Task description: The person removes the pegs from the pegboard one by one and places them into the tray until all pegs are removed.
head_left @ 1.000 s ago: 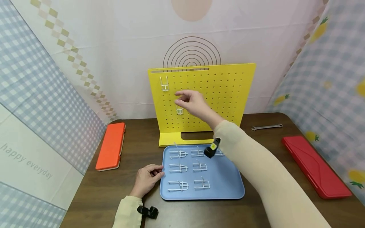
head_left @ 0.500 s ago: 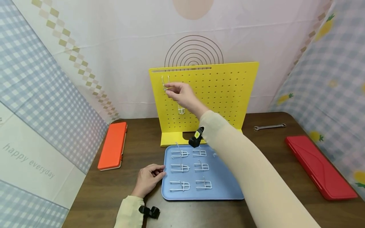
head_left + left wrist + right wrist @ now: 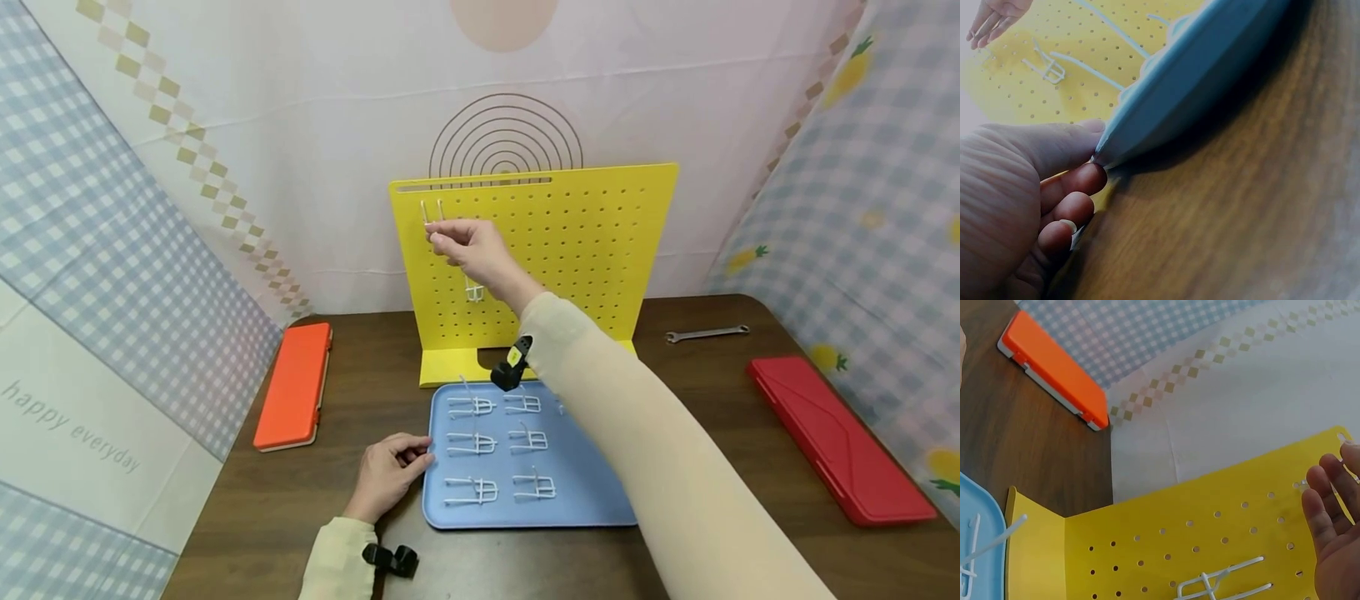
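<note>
A yellow pegboard [image 3: 570, 250] stands upright at the back of the table. At its upper left, my right hand [image 3: 483, 250] pinches the lower end of a white wire pegboard hook [image 3: 439, 208], whose two prongs show above the fingertips. The fingers cover the rest of that hook. Lower on the board hangs a second white hook [image 3: 474, 293], partly behind the hand. My left hand [image 3: 386, 475] pinches the left rim of a blue tray [image 3: 581, 487], thumb above and forefinger below in the left wrist view. Several white hooks [image 3: 534, 440] lie in rows on the tray.
An orange case [image 3: 292, 387] lies at the left of the wooden table [image 3: 352, 358]. At the right are a wrench [image 3: 707, 334] and a red case [image 3: 840, 442]. My right sleeve [image 3: 637, 417] passes over the tray's right side and hides part of it.
My right hand has moved up and left from beside the lower hook to the upper left hook and pinches it. The left hand stays at the tray rim.
</note>
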### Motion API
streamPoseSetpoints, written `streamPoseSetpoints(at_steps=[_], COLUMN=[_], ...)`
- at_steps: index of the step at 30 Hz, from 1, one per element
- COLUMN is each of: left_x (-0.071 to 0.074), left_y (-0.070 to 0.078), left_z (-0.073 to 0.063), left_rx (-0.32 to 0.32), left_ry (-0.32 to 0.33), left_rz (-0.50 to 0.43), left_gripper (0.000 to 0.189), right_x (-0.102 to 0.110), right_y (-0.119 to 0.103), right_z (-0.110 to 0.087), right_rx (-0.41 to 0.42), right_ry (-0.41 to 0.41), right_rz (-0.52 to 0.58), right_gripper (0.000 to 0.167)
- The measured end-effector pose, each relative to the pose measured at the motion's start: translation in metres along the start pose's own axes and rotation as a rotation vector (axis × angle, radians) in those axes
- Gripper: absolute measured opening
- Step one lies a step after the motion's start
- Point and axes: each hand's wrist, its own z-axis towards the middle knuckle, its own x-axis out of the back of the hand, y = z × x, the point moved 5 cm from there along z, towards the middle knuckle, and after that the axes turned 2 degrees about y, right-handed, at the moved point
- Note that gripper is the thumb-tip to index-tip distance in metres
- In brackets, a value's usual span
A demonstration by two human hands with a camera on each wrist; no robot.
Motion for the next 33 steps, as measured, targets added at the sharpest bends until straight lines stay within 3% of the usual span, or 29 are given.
streamPoseSetpoints(at_steps=[5,9,15,22,26,33], left_x=[-0.001,-0.001,-0.001,-0.001,-0.001,0.001], left_y=[0.0,0.002,0.002,0.0,-0.001,0.001], left_z=[0.0,-0.001,-0.001,-0.002,-0.003,0.0], left_rx=[0.002,0.003,0.006,0.026,0.025,0.015], left_ry=[-0.004,-0.001,-0.006,-0.013,-0.012,-0.013], left_rz=[0.0,0.0,-0.009,-0.013,-0.02,-0.018], left_gripper=[0.019,0.019,0.019,0.02,0.02,0.02], right_x=[0.005,0.013,0.035,0.07,0.095,0.129], right_y=[0.013,0.014,0.023,0.043,0.063,0.12], right_z=[0.003,-0.017,-0.083,-0.174,-0.207,-0.233], right_rx=[0.057,0.147,0.236,0.376,0.354,0.24], right_ry=[0.008,-0.006,-0.032,0.045,0.112,0.138], right_rz=[0.024,0.016,-0.094,-0.326,-0.399,-0.47], right_gripper=[0.031,0.028,0.025,0.016,0.017,0.02])
